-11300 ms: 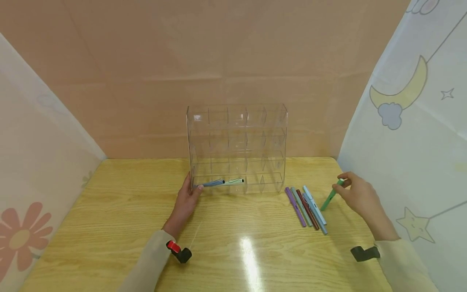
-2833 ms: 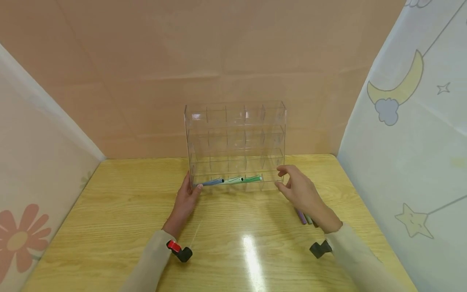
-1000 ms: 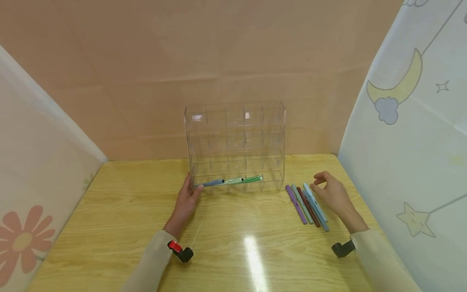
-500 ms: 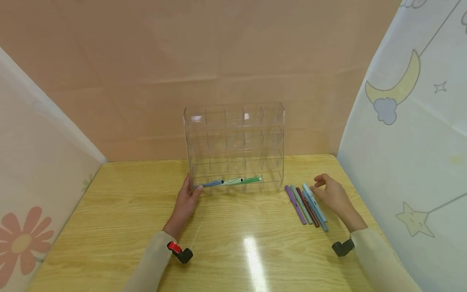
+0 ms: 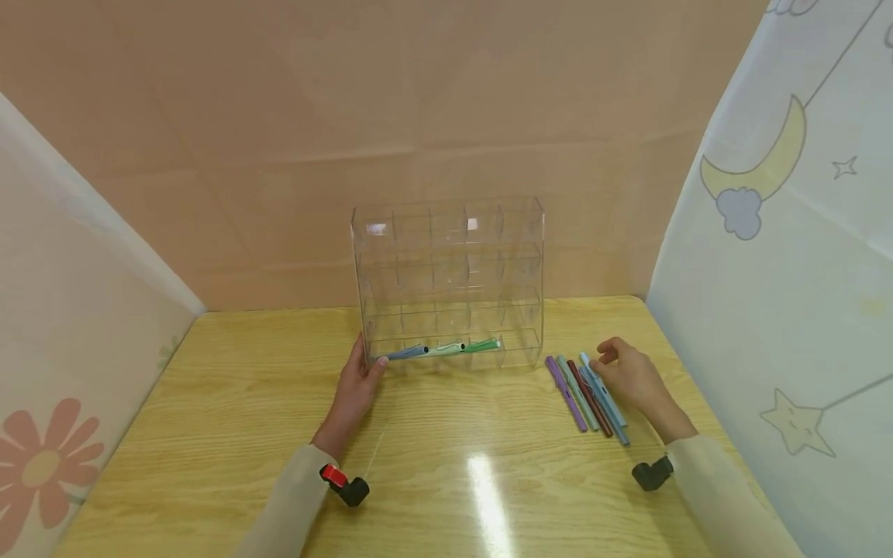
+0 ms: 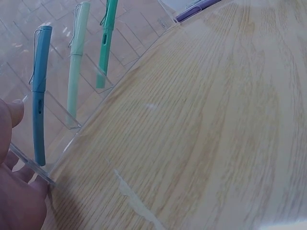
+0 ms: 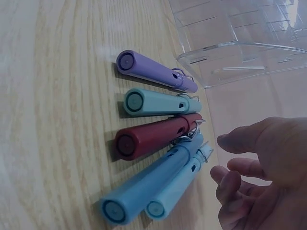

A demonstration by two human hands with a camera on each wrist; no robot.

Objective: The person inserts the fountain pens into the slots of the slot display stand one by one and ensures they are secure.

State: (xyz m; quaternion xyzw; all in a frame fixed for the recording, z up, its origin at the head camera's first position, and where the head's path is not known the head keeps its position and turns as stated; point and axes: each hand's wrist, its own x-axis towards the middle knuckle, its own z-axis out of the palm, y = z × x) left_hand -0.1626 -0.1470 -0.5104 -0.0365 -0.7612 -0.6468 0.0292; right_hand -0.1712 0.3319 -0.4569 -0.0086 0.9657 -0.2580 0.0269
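My left hand (image 5: 354, 387) grips the lower left corner of a clear acrylic rack (image 5: 360, 287), thumb in front and fingers behind the side panel. In the rack's bottom row lie a blue pen (image 6: 39, 91), a pale green pen (image 6: 76, 62) and a green pen (image 6: 105, 43). My right hand (image 5: 631, 378) hovers at the clip end of a light blue pen (image 7: 175, 189), thumb and fingers apart, holding nothing. That pen rests against a darker blue pen (image 7: 148, 182). Alongside lie a dark red pen (image 7: 156, 136), a grey-green pen (image 7: 158, 102) and a purple pen (image 7: 153, 72).
The wooden table (image 5: 418, 480) runs up to a peach backdrop (image 5: 279, 155). White patterned sheets (image 5: 767, 310) stand at both sides. Above the pens, the rack's divided rows hold only see-through partitions. Each wrist wears a small black camera (image 5: 652, 473).
The green pen went from the right hand into the rack's bottom row. The right hand then returned to the pens on the table and now sits slightly closer to the light blue one.
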